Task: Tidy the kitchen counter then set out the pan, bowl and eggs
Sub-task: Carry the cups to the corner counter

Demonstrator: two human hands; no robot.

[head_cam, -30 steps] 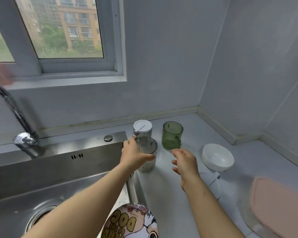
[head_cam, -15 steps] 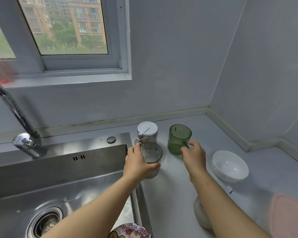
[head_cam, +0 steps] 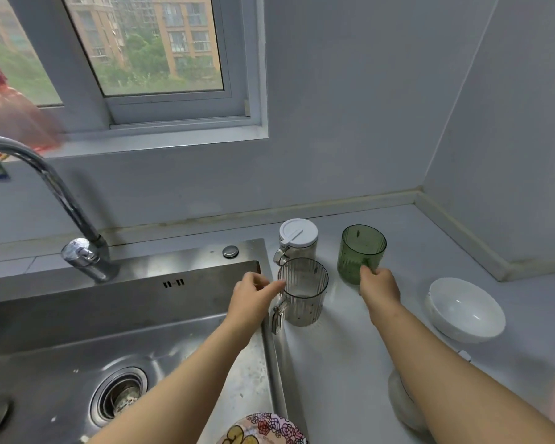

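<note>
Green cup (head_cam: 361,251) now pinched by right hand (head_cam: 378,288).

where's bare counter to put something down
Bare counter in the back corner, between green cup, bowl and wall. A strip between clear cup and bowl, though the right arm crosses it. Crowded by the sink: jar, both cups.

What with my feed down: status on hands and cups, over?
Left hand at rim of clear ribbed plastic cup, grip unclear. Right hand grips green ribbed plastic cup. White round bowl stands apart.
</note>
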